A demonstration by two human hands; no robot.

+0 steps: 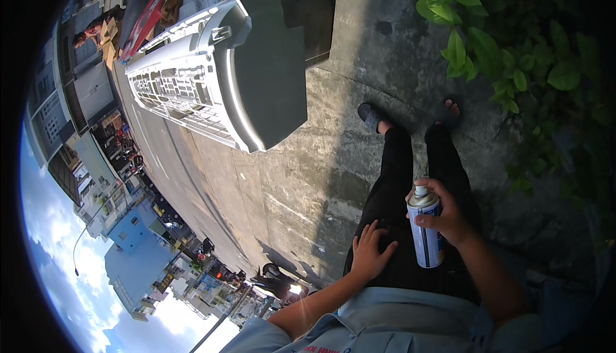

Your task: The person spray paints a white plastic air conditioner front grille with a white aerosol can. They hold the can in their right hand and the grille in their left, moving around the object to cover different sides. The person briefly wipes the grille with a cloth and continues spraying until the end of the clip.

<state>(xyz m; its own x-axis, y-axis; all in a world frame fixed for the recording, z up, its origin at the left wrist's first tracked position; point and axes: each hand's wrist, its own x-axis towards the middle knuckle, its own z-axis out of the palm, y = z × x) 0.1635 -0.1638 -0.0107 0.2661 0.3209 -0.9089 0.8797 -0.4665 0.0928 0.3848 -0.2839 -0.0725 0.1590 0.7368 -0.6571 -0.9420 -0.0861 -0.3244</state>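
In my right hand (pixel 444 213) is a spray can (pixel 425 241), white and blue with a white nozzle on a metal top. The fingers wrap round its upper part, near the nozzle, and the can stands nearly upright in front of my lap. My left hand (pixel 372 250) lies on my black trouser leg with the fingers spread, holding nothing. Ahead and to the left is a large moulded part (pixel 269 70), with a smooth grey end panel and a white side full of ribs and cut-outs. Neither hand touches it.
Leafy plants (pixel 484 45) with a yellow flower hang in at the right. Concrete pavement (pixel 333 154) lies around my sandalled feet. A parked motorbike (pixel 273 280), a red vehicle part (pixel 151 16), a person (pixel 91 34) beside cardboard, and houses are along the street to the left.
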